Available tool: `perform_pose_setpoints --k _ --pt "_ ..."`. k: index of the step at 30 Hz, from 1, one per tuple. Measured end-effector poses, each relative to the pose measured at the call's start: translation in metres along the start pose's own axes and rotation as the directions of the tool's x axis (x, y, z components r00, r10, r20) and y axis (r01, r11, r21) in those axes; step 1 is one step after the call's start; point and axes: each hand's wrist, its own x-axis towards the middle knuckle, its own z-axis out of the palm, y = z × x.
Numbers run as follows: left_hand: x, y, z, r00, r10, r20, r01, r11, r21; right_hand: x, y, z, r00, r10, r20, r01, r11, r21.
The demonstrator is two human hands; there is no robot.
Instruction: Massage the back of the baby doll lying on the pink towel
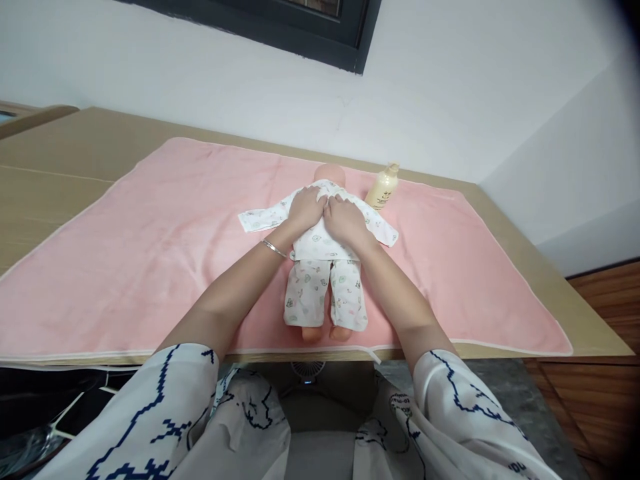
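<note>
A baby doll (330,175) lies on the pink mat (195,220) with its head away from me and its bare feet near the table's front edge. It wears a white patterned shirt (320,247) with the sleeves spread to both sides, and matching pants (307,293). My left hand (306,208) and my right hand (345,219) meet at the upper middle of the shirt. Both have curled fingers pinching its fabric near the neck; the fingertips are partly hidden. Just right of the doll's head is a pale yellow bottle (383,189), which looks tilted.
Under the mat is a wooden table (60,157), running back to a white wall (430,100) with a dark window frame (280,27). A small fan (307,369) shows below the front edge. Wooden cabinets (595,393) stand at the lower right.
</note>
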Motion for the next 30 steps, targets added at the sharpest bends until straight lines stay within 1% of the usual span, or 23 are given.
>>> perform_pose_setpoints --k 3,5,7,8,10,13,15,16,18,21,23,24,26,28,30 --pt "-0.014 0.018 -0.004 1.000 -0.008 -0.008 0.009 0.995 0.100 0.018 0.034 0.006 1.000 0.019 0.014 -0.021 0.992 0.125" --pt "-0.026 0.033 -0.006 1.000 0.023 -0.009 -0.021 0.987 0.159 0.029 0.054 0.013 0.995 0.098 0.015 -0.099 0.979 0.177" --pt "-0.032 0.042 -0.006 0.999 0.049 0.000 -0.048 0.982 0.182 0.034 0.062 0.019 0.988 0.154 0.004 -0.152 0.970 0.188" --pt "-0.033 0.044 -0.006 0.999 0.044 0.007 -0.044 0.984 0.174 0.034 0.060 0.021 0.986 0.165 -0.009 -0.161 0.971 0.177" --pt "-0.028 0.038 -0.003 1.000 0.009 0.020 -0.011 0.993 0.121 0.027 0.047 0.023 0.986 0.160 -0.033 -0.155 0.979 0.135" --pt "-0.011 0.015 0.002 0.999 -0.031 0.035 0.032 0.999 -0.015 0.011 0.016 0.021 0.988 0.150 -0.041 -0.147 0.986 0.082" --pt "-0.001 0.000 0.005 0.998 -0.052 0.044 0.055 0.995 -0.086 0.005 0.002 0.018 0.993 0.117 -0.030 -0.115 0.991 0.065" --pt "0.001 -0.004 0.006 0.997 -0.068 0.047 0.073 0.992 -0.099 0.004 0.000 0.016 0.995 0.097 -0.028 -0.095 0.993 0.065" --pt "-0.001 -0.003 0.007 0.995 -0.094 0.037 0.097 0.992 -0.078 0.010 0.008 0.015 0.997 0.073 -0.034 -0.070 0.993 0.090" --pt "-0.014 0.017 0.006 0.997 -0.073 0.032 0.073 0.997 0.010 0.025 0.037 0.016 0.993 0.104 -0.049 -0.094 0.981 0.170" --pt "-0.020 0.030 0.005 0.997 -0.030 0.069 0.027 0.998 0.048 0.032 0.052 0.018 0.990 0.131 -0.043 -0.120 0.971 0.205" --pt "-0.021 0.033 0.004 0.996 -0.014 0.088 0.010 0.998 0.054 0.033 0.054 0.018 0.989 0.141 -0.046 -0.129 0.971 0.201" --pt "-0.017 0.030 0.001 0.996 0.000 0.094 -0.004 0.999 0.038 0.027 0.047 0.014 0.989 0.138 -0.059 -0.128 0.981 0.149" --pt "-0.008 0.016 0.000 0.998 -0.013 0.063 0.013 1.000 -0.012 0.015 0.030 0.004 0.992 0.116 -0.046 -0.113 0.991 0.073" --pt "0.000 0.001 0.000 0.999 -0.038 0.028 0.040 0.996 -0.082 0.003 0.012 -0.010 0.995 0.094 0.038 -0.095 0.995 0.027"
